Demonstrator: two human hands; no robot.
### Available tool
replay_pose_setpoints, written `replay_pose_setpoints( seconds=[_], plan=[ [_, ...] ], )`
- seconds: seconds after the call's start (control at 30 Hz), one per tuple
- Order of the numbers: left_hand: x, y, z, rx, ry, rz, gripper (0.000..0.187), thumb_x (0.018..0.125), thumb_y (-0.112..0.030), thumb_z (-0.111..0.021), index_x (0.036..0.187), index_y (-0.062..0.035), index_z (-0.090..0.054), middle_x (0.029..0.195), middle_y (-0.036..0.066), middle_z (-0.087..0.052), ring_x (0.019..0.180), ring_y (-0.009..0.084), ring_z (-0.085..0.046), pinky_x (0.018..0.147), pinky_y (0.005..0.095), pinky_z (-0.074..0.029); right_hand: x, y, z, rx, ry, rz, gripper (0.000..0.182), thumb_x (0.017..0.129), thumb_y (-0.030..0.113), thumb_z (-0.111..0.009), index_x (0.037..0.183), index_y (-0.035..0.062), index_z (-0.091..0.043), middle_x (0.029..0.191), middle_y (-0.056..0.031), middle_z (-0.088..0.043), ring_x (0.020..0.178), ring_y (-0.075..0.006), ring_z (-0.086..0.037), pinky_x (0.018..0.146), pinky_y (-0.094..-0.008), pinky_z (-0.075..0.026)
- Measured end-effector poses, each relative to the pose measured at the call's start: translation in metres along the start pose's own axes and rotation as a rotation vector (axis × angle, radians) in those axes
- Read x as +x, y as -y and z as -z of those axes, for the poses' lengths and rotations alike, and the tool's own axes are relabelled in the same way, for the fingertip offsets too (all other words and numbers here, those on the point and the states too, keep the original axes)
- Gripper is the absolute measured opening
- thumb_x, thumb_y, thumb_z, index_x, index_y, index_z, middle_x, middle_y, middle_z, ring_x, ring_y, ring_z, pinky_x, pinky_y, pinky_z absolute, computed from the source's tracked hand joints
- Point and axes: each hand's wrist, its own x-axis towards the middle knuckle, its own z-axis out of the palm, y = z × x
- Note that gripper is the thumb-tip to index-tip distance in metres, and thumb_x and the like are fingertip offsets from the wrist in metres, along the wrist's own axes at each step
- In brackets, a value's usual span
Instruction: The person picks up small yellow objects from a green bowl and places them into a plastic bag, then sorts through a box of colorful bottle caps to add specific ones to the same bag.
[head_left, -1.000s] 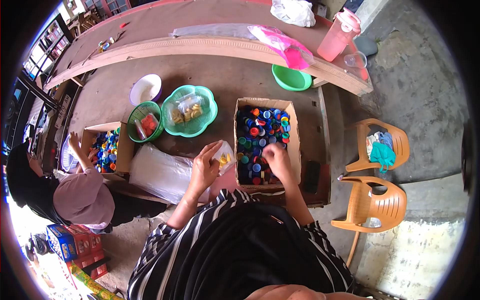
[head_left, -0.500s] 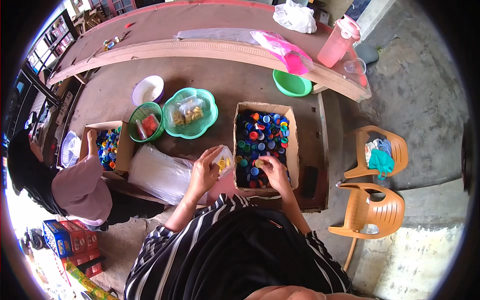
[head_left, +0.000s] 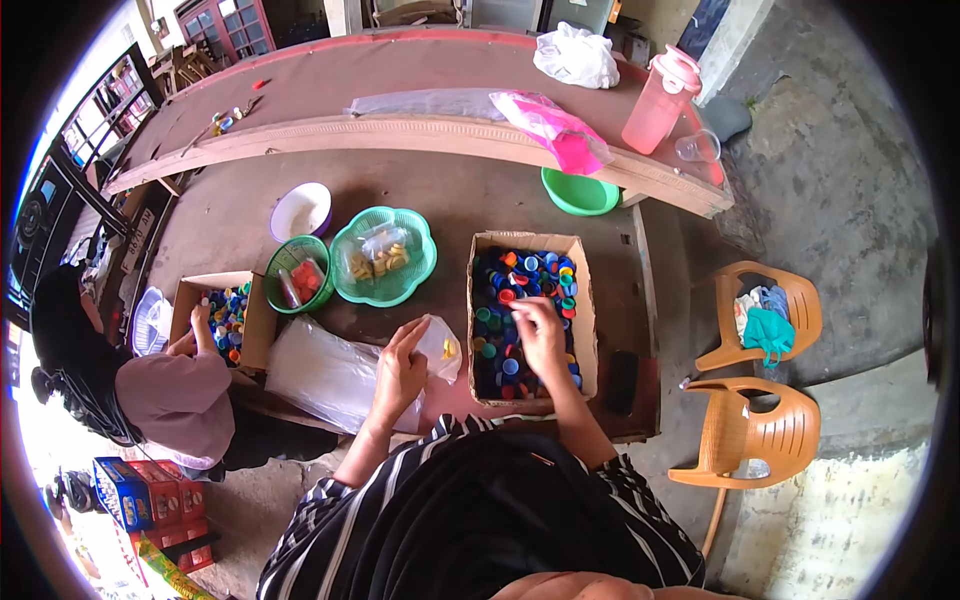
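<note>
My left hand (head_left: 402, 368) is closed on the edge of a small clear plastic bag (head_left: 440, 345) with a few yellow caps at its bottom. Over the right-hand cardboard box (head_left: 590, 340), my right hand (head_left: 541, 338) has its fingers drawn together; what they hold, if anything, is too small to make out. That box is filled with plastic bottle caps (head_left: 530, 270), mostly blue, with some red, green, white and orange. Flat clear plastic bags (head_left: 320, 370) lie in a stack left of my left hand.
A green basket (head_left: 428, 255) holds bagged yellow caps. Beside it are a darker green basket (head_left: 322, 300) with red caps and a white-purple bowl (head_left: 300, 212). At left, a co-worker (head_left: 175, 395) reaches into another cap box (head_left: 262, 325). A black phone-like object (head_left: 622, 383) lies right.
My right hand has moved away over the caps, and the yellowish cap seen in its fingers earlier no longer shows. My left hand keeps the bag. The co-worker's hand has shifted at their box.
</note>
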Motion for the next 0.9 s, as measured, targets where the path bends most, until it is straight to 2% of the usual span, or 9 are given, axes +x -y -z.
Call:
replay_pose_setpoints(
  seconds=[0.07,0.1,0.17,0.23,0.33,0.47,0.63,0.73,0.9],
  plan=[
    [-0.001,0.009,0.003,0.022,0.003,-0.001,0.056,0.076,0.010,-0.045,0.129,0.0000,-0.062,0.130,0.020,-0.061,0.104,0.0346,-0.067,0.086,0.0357,-0.053,0.000,-0.082,0.007,-0.183,0.001,-0.179,0.011,0.090,0.007,-0.066,0.100,0.0048,-0.070,0.101,-0.0141,-0.066,0.091,-0.0311,-0.066,0.081,-0.0383,-0.052],
    [0.000,0.002,0.009,-0.084,0.020,0.140,0.057,0.075,0.011,-0.045,0.129,-0.0003,-0.062,0.130,0.020,-0.062,0.107,0.0336,-0.067,0.087,0.0349,-0.052,-0.002,-0.123,0.010,-0.294,-0.012,-0.153,0.010,0.091,0.008,-0.065,0.099,0.0049,-0.070,0.101,-0.0150,-0.066,0.093,-0.0322,-0.066,0.081,-0.0398,-0.052],
    [0.005,0.024,0.013,-0.039,-0.115,0.107,0.057,0.076,0.011,-0.045,0.129,-0.0009,-0.062,0.129,0.020,-0.063,0.102,0.0314,-0.068,0.084,0.0339,-0.053,-0.006,-0.183,0.012,-0.464,-0.019,-0.153,0.011,0.093,0.009,-0.061,0.097,0.0049,-0.070,0.101,-0.0173,-0.067,0.096,-0.0367,-0.065,0.083,-0.0443,-0.051],
    [0.011,0.017,0.020,-0.028,-0.163,0.171,0.059,0.074,0.012,-0.045,0.130,-0.0019,-0.063,0.127,0.019,-0.064,0.098,0.0289,-0.069,0.080,0.0324,-0.053,-0.002,-0.196,0.015,-0.488,0.040,-0.229,0.013,0.093,0.007,-0.058,0.098,0.0041,-0.069,0.101,-0.0170,-0.067,0.097,-0.0376,-0.064,0.083,-0.0450,-0.051],
    [0.012,0.009,0.015,-0.029,0.180,-0.002,0.059,0.074,0.011,-0.044,0.128,-0.0019,-0.064,0.127,0.019,-0.064,0.092,0.0267,-0.069,0.076,0.0316,-0.054,0.001,-0.197,0.013,-0.579,0.155,-0.327,0.025,0.091,0.001,-0.050,0.110,0.0051,-0.066,0.112,-0.0203,-0.063,0.108,-0.0377,-0.061,0.090,-0.0471,-0.050],
    [0.018,0.015,0.013,-0.126,-0.008,0.123,0.057,0.075,0.010,-0.045,0.127,-0.0009,-0.064,0.128,0.017,-0.064,0.082,0.0229,-0.069,0.073,0.0303,-0.054,0.012,-0.186,0.008,-0.745,0.251,-0.423,0.028,0.091,0.001,-0.050,0.115,0.0067,-0.064,0.127,-0.0158,-0.059,0.113,-0.0379,-0.059,0.090,-0.0471,-0.051],
    [0.025,-0.006,0.004,-0.143,0.072,0.194,0.056,0.076,0.010,-0.045,0.127,-0.0011,-0.064,0.128,0.017,-0.064,0.073,0.0210,-0.069,0.068,0.0311,-0.054,0.010,-0.202,0.012,-0.777,0.246,-0.371,0.032,0.082,0.005,-0.068,0.113,0.0075,-0.063,0.122,-0.0134,-0.058,0.107,-0.0386,-0.061,0.085,-0.0488,-0.053],
    [0.035,-0.003,-0.002,-0.107,0.054,0.178,0.056,0.075,0.010,-0.045,0.127,-0.0009,-0.064,0.128,0.018,-0.063,0.079,0.0238,-0.070,0.070,0.0313,-0.054,0.010,-0.192,0.013,-0.824,0.347,-0.430,0.036,0.080,0.007,-0.072,0.114,0.0076,-0.062,0.122,-0.0130,-0.056,0.107,-0.0379,-0.061,0.084,-0.0485,-0.053],
    [0.043,0.005,-0.013,-0.028,0.042,0.009,0.055,0.075,0.010,-0.045,0.126,-0.0005,-0.064,0.128,0.018,-0.064,0.093,0.0289,-0.070,0.075,0.0324,-0.055,0.004,-0.198,0.011,-0.710,0.197,-0.373,0.037,0.078,0.008,-0.075,0.113,0.0065,-0.062,0.121,-0.0145,-0.056,0.105,-0.0379,-0.062,0.084,-0.0482,-0.053]
  ],
)
